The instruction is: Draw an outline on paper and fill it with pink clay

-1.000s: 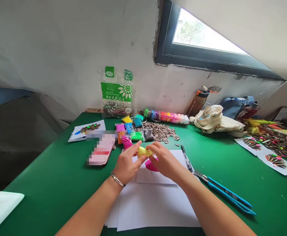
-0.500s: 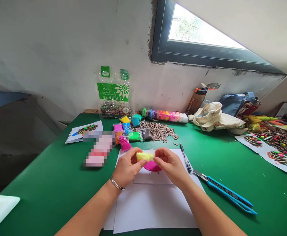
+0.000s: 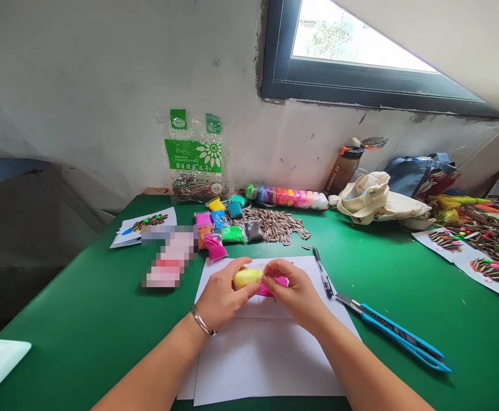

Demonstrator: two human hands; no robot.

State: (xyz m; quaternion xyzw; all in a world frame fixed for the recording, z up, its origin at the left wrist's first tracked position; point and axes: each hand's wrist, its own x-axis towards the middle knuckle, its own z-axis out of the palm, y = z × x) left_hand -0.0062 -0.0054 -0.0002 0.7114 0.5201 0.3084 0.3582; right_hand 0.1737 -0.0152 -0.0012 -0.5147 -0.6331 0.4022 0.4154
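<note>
Over the white paper sheets (image 3: 266, 359) both of my hands meet on a small yellow clay packet (image 3: 246, 278). My left hand (image 3: 221, 297) grips its left end between thumb and fingers. My right hand (image 3: 294, 291) pinches its right end. A pink clay lump (image 3: 280, 282) lies on the paper just under my right fingers. A silver bracelet (image 3: 201, 322) is on my left wrist.
Several coloured clay packets (image 3: 221, 225), a sunflower seed pile (image 3: 277, 225) and a seed bag (image 3: 194, 165) lie beyond the paper on the green table (image 3: 82, 308). A pen (image 3: 323, 279) and blue cutter (image 3: 397, 334) lie to the right. Bags, a bottle (image 3: 344, 171) and seed pictures (image 3: 480, 262) are far right.
The yellow packet and both hands have dropped lower, closer to the paper, and my fingers have closed tighter round it. The camera has tilted slightly.
</note>
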